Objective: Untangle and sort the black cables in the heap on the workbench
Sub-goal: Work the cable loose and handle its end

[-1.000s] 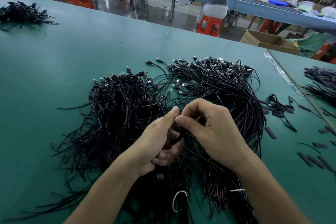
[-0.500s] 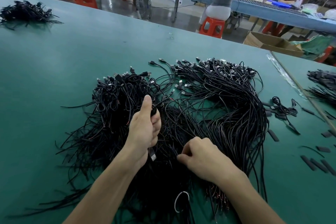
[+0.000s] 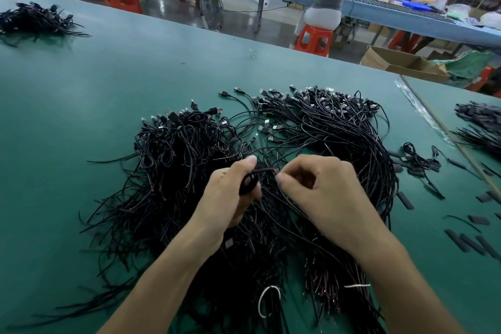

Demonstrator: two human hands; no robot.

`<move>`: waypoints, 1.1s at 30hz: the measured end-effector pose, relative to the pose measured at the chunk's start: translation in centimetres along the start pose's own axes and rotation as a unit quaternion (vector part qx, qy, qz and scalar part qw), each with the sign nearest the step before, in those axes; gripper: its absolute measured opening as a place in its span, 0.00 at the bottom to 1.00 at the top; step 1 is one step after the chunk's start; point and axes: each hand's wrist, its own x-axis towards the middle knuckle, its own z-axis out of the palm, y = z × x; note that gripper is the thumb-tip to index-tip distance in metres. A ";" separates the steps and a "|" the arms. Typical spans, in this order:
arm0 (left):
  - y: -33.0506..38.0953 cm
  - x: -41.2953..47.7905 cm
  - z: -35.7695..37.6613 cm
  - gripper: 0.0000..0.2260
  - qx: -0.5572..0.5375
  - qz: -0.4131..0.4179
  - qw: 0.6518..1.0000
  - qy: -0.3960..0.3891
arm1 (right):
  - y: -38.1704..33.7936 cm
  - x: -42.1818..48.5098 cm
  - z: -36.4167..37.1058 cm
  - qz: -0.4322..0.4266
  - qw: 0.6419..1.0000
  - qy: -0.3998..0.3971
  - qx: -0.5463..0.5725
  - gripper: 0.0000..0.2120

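L hand + R hand both bare. L forearm & R forearm bare too, down to bottom edge. Thumb nails short, plain.

2 hands, left hand and right hand; 1 big cable heap; 2 smaller cable piles; 2 white ties.

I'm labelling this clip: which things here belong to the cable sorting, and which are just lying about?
Job: cable heap; coiled cable, held by the left hand; right hand, curled beside its loose end.
Lying about: far cable bundle; black sleeve pieces; white tie; cardboard box; floor fan.
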 end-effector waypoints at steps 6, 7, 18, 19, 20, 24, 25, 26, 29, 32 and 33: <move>0.5 -0.7 0.5 0.10 -0.042 0.054 0.996 -0.058 | -1.1 -0.4 0.4 -0.080 0.984 -0.125 -0.099 0.08; 0.4 -0.7 0.4 0.12 -0.035 0.067 0.996 -0.056 | -1.3 -0.4 0.3 -0.091 0.979 -0.143 -0.114 0.08; -0.6 -0.4 0.5 0.22 -0.135 0.068 0.988 0.014 | -1.4 -1.1 2.2 -0.008 0.998 0.059 0.000 0.03; -0.6 -0.4 0.5 0.20 -0.139 0.067 0.988 0.002 | -1.4 -1.1 2.3 -0.002 0.998 0.058 0.016 0.03; -0.5 -0.5 0.4 0.19 -0.141 0.070 0.987 -0.012 | -1.4 -1.1 2.4 -0.007 0.999 0.050 0.016 0.03; -0.2 -0.6 0.3 0.18 -0.134 0.075 0.987 -0.047 | -1.6 -0.9 1.9 -0.082 0.993 -0.025 -0.085 0.05; -0.2 -0.6 0.3 0.17 -0.135 0.069 0.987 -0.047 | -1.6 -0.9 1.8 -0.101 0.988 -0.039 -0.107 0.06; -0.2 -0.6 0.4 0.16 -0.136 0.061 0.988 -0.040 | -1.7 -0.9 1.7 -0.117 0.985 -0.044 -0.118 0.06; -0.2 -0.6 0.7 0.22 -0.132 0.030 0.991 0.007 | -1.8 -1.2 1.7 -0.143 0.983 -0.028 -0.114 0.05; -0.3 -0.3 0.8 0.26 -0.134 0.011 0.990 0.031 | -1.5 -1.6 2.0 -0.188 0.972 -0.031 -0.140 0.02; -0.3 -0.2 0.9 0.28 -0.129 -0.006 0.991 0.042 | -1.4 -1.6 2.2 -0.212 0.963 -0.036 -0.163 0.02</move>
